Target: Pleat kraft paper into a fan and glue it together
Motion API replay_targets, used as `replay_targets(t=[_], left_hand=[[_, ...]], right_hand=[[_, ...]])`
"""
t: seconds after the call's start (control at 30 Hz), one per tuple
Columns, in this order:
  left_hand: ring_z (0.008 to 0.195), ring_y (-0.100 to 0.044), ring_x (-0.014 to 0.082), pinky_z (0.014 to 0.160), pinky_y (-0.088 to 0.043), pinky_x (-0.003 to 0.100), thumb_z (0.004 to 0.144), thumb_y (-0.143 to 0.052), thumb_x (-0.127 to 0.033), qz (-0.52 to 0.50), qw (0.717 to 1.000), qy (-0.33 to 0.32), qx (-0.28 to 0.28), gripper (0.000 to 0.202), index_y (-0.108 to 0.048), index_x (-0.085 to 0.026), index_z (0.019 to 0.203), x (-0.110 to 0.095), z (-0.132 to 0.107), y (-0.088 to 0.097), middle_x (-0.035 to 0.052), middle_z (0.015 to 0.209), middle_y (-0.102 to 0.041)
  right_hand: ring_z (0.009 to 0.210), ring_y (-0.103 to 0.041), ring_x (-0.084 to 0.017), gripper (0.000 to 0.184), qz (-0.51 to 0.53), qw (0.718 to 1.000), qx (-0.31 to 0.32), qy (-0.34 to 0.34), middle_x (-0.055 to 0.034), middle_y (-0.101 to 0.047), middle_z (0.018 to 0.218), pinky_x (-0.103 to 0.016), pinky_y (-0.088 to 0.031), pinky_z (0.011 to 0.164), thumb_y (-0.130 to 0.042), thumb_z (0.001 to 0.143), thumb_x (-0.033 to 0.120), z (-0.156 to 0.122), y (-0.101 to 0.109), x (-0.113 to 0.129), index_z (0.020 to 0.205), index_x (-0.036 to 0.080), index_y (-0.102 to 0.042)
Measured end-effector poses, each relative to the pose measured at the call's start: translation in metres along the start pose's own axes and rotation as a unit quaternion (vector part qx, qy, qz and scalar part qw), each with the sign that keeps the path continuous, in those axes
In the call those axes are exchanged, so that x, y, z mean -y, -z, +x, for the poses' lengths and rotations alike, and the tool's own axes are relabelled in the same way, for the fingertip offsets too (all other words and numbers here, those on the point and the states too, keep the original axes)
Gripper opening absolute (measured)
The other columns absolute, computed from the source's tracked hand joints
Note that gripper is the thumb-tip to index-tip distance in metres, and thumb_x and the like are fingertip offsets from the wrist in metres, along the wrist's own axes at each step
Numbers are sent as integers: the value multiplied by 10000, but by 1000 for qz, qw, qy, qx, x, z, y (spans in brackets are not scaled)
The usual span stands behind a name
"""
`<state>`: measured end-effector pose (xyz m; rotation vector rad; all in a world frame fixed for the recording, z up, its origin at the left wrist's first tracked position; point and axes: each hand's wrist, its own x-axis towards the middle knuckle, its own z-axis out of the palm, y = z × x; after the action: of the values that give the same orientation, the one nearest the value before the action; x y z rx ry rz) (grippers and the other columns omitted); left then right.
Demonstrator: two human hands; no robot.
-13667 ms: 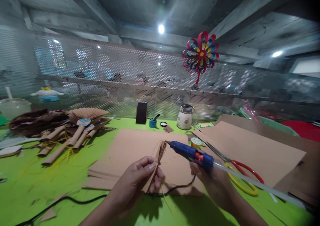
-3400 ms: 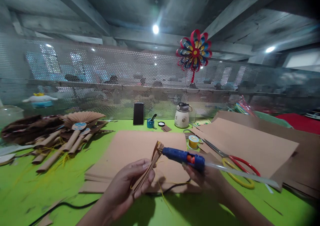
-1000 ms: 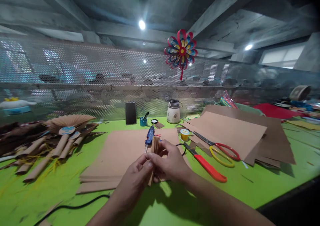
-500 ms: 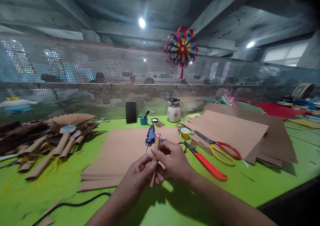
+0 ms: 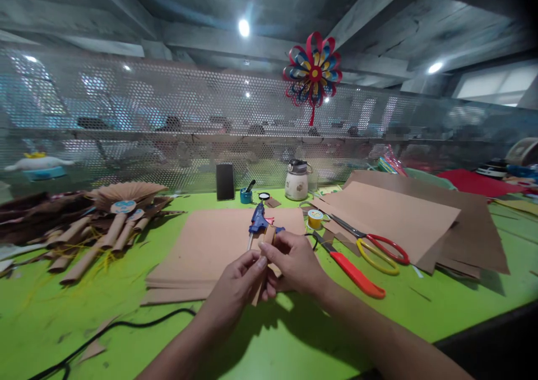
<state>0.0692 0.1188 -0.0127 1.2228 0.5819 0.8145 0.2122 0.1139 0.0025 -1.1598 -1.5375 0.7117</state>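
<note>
Head view: at your far left, the pleated fans [image 5: 128, 195] lay heaped, tube handles slanting toward you, and a black cord [image 5: 134, 323] curved over the green worktop [image 5: 151, 346]. Next came the stack of brown sheets [image 5: 205, 240], its lowest layer jutting out on your side. Your left hand [image 5: 239, 285] had its grip closed on the folded paper [image 5: 269, 236], which tilted between your hands, lower end poking out below your fingers. Beyond it the glue gun [image 5: 258, 220] lay on the stack, nozzle at the far edge. Your right hand [image 5: 300, 261] clamped the same paper higher up. Rightward sat the yellow spool [image 5: 315, 219], the orange-handled cutter [image 5: 357, 274], blade near your knuckles, and the scissors [image 5: 365, 240], beside the large brown sheets [image 5: 399, 212]. Open room stretched between the cutter's handle and the worktop's lower-right edge.
</note>
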Motion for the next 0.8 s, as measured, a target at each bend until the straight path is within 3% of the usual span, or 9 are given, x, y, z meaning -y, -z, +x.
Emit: replay_targets(t=[0.3,0.57,0.8], left_hand=[[593,-553,129,560,-387,237,814,-585,-405,4,1000,4,-20,241,-588,-164,823,2,0,6,52,706,-640],[525,-448,73,493,-315,192,819,-588,-386,-16,999,-3,-27,222,-589,-174,885,7,1,7,-11,642,-556],[511,-444,65,493,-314,181,819,-595,-365,-26,999,-3,-30,197,-570,-170,817,7,0,7,-15,620,-557]], right_hand=[[588,-531,-112,273,44,997,55,-8,-9,-583,690,-211,-405,512,-546,841,414,-4,-3,-1,787,148,-580],[674,-535,-129,202,-39,998,30,36,-17,-608,737,-228,-410,601,-554,847,339,-5,-2,1,829,149,-620],[675,-522,-129,209,-35,998,36,42,-22,-608,741,-226,-395,601,-541,855,336,-5,-1,1,840,146,-626]])
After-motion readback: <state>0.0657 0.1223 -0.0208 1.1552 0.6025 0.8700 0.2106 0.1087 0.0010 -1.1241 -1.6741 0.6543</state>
